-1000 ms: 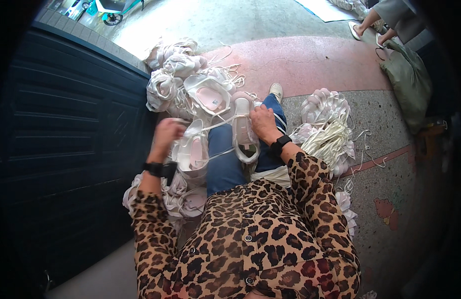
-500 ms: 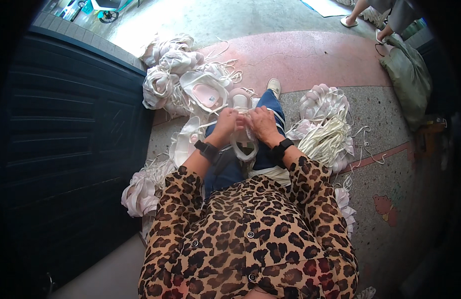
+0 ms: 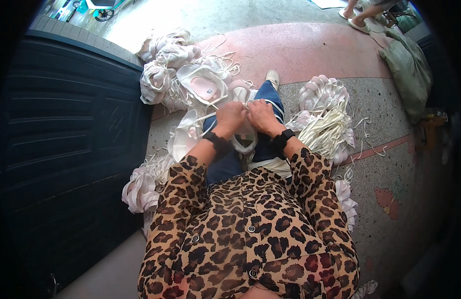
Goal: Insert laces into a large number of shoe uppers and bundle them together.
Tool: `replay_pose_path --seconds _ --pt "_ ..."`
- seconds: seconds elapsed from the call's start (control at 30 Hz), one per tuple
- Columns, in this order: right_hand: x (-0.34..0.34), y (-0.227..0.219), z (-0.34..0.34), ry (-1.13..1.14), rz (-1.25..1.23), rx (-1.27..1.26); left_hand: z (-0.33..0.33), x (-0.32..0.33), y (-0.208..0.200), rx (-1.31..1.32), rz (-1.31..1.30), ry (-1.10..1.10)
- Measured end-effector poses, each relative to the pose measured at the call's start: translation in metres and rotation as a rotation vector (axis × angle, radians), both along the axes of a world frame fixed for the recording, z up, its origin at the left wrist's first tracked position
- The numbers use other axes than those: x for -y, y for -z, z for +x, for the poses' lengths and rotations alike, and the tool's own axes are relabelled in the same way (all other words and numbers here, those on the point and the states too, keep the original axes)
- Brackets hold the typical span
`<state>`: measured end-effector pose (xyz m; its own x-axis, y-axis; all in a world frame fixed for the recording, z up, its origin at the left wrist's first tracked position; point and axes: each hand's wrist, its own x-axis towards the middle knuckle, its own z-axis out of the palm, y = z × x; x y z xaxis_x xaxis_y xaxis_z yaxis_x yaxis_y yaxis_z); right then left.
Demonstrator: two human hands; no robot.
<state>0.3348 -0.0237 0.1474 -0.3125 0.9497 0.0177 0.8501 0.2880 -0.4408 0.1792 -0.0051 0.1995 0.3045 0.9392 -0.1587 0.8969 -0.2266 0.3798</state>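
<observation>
A white and pale pink shoe upper (image 3: 244,141) lies across my lap, its toe pointing away from me. My left hand (image 3: 230,117) is closed over its left side, on a white shoelace (image 3: 208,130) that trails off to the left. Opposite it, my right hand (image 3: 263,117) has its fingers bent together at the lacing, also by a lace. The fingertips of both hands are partly hidden, and they nearly meet above the upper's tongue. Another white upper with a pink lining (image 3: 183,139) rests beside my left leg.
Bundled uppers (image 3: 165,74) are heaped ahead on the left, near a dark panelled door (image 3: 71,129). On my right lie stacked uppers (image 3: 322,92) and a bunch of cream laces (image 3: 326,133). A grey-green sack (image 3: 407,74) stands farther right, near another person's feet (image 3: 357,21).
My left hand has turned knuckles-up and closed over the lacing. My right hand's fingers have curled inward. The other person's feet have shifted, and the view has tilted slightly.
</observation>
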Motion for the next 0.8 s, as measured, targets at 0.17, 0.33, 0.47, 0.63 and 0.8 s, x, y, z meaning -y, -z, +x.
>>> replay_pose_path --seconds 0.17,0.33,0.47,0.63,0.8 --pt "0.003 0.001 0.005 -0.036 0.035 -0.094 0.01 0.009 0.01 -0.095 0.148 0.01" --pt "0.004 0.002 0.008 -0.021 0.079 -0.172 0.009 0.015 0.021 -0.107 0.304 0.081" --pt "0.003 -0.004 0.012 -0.047 0.018 -0.148 0.008 0.02 0.022 -0.095 0.396 0.143" --pt "0.011 -0.002 0.014 0.053 0.09 -0.283 -0.028 0.055 -0.026 -0.095 0.276 0.292" --pt "0.022 -0.027 0.0 -0.133 0.332 -0.288 -0.084 0.075 -0.06 0.465 -0.481 0.034"
